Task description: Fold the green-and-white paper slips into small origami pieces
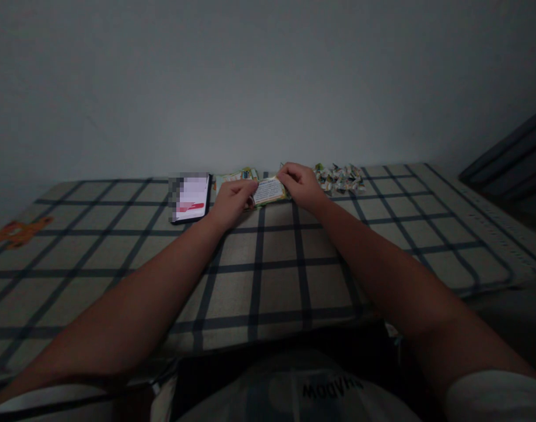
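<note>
Both of my hands grip a small printed paper, pale with lines of text and green-yellow edges. My left hand is closed on its left end, the thumb lying on top. At the right end, the fingers and thumb of my right hand pinch its upper corner. Similar flat printed papers lie just behind my left hand, partly covered by it. To the right of my right hand sits a heap of small folded paper pieces. Whether the held paper is one sheet or several layers, I cannot tell.
A phone or small tablet with a lit screen lies left of my left hand. The table wears a checked cloth, with an orange bear-shaped figure at its left. A plain wall rises behind; dark striped fabric is at far right.
</note>
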